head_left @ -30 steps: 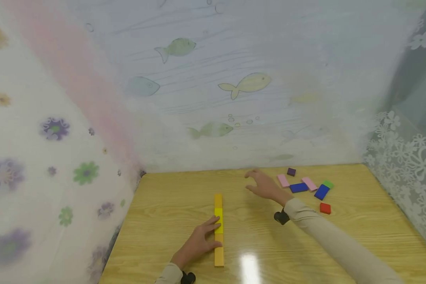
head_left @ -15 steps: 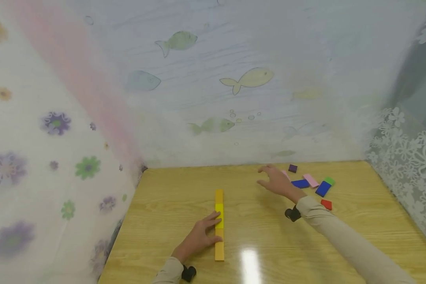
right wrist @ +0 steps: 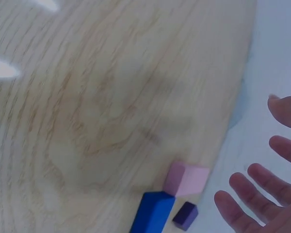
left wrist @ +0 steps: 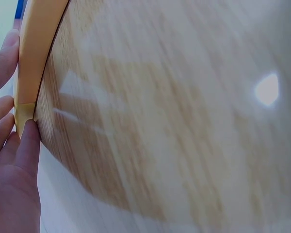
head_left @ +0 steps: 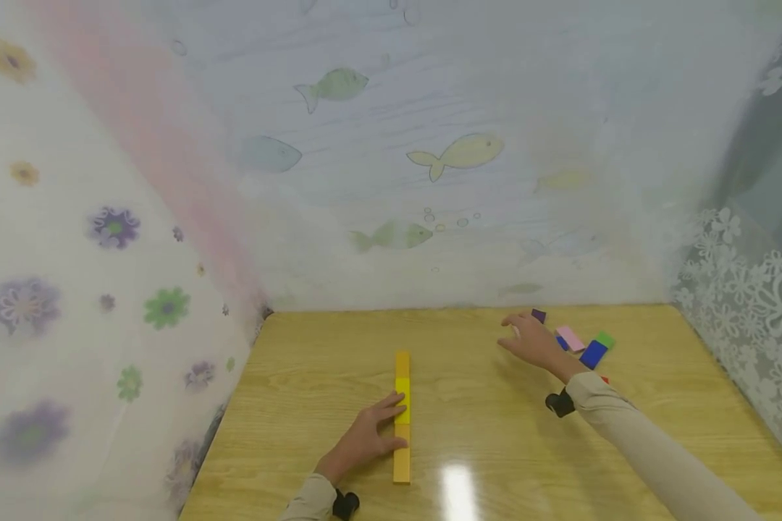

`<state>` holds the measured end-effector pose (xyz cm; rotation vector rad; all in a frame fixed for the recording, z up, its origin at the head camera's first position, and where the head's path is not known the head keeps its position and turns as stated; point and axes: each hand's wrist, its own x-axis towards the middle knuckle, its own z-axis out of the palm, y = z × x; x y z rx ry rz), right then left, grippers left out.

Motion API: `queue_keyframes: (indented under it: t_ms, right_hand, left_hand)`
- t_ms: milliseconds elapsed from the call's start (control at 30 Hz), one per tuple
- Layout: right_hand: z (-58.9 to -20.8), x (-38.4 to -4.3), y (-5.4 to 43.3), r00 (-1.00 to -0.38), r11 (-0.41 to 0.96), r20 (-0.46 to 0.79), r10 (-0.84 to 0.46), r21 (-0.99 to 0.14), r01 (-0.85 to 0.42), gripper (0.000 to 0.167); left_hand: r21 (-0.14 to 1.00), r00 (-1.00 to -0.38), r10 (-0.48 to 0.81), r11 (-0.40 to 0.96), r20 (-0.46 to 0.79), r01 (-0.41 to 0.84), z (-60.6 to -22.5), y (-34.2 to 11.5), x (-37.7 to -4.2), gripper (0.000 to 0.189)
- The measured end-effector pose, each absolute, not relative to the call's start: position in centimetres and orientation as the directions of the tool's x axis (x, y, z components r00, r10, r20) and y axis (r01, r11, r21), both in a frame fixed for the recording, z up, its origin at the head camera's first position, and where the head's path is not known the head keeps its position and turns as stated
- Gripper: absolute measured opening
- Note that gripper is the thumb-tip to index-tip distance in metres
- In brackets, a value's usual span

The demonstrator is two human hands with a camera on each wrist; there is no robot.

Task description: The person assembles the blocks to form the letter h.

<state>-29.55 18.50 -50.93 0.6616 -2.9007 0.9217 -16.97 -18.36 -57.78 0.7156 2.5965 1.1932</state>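
Observation:
A straight row of yellow and orange blocks runs away from me along the table. My left hand (head_left: pixel 365 438) lies at its left side, fingertips on the yellow block (head_left: pixel 402 398) and thumb against the orange block (head_left: pixel 401 467). In the left wrist view, the fingers reach along an orange block (left wrist: pixel 35 53). My right hand (head_left: pixel 533 341) hovers over loose blocks at the back right, fingers spread and holding nothing. Below it in the right wrist view sit a pink block (right wrist: pixel 186 179), a blue block (right wrist: pixel 153 211) and a small purple block (right wrist: pixel 185 216).
Right of the right hand lie another pink block (head_left: pixel 570 338), a second blue block (head_left: pixel 594 354) and a green block (head_left: pixel 604 339). A red block (head_left: pixel 604 380) is mostly hidden by the right sleeve. A fish-patterned curtain (head_left: pixel 365 275) borders the table's back edge.
My right hand has moved to the right, over the loose blocks, covering the left pink block and most of a blue one. The left hand stays on the row.

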Motion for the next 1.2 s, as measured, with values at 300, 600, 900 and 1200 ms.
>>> queue_keyframes:
  t_ms: [300, 600, 900, 1200]
  right_hand:
    - [-51.7, -29.5, 20.5, -0.917, 0.761, 0.161, -0.366, -0.515, -0.394, 0.038]
    - [-53.0, -29.6, 22.2, -0.927, 0.780, 0.169, -0.334, -0.502, -0.373, 0.036]
    - [-54.7, -29.2, 24.0, -0.953, 0.834, 0.131, -0.272, -0.463, -0.302, 0.040]
    - [-55.1, -28.2, 24.7, -0.981, 0.862, 0.072, -0.180, -0.468, -0.193, 0.039]
  left_hand:
    - [0.768, -0.867, 0.498, 0.547, 0.022, 0.333, -57.9, -18.4, -17.0, 0.066]
    - [0.772, -0.866, 0.501, 0.543, 0.017, 0.329, -58.2, -18.4, -17.2, 0.066]
    - [0.772, -0.870, 0.493, 0.547, 0.015, 0.323, -58.2, -18.5, -17.1, 0.065]
    - [0.772, -0.867, 0.498, 0.542, 0.024, 0.333, -58.1, -18.5, -17.0, 0.064]
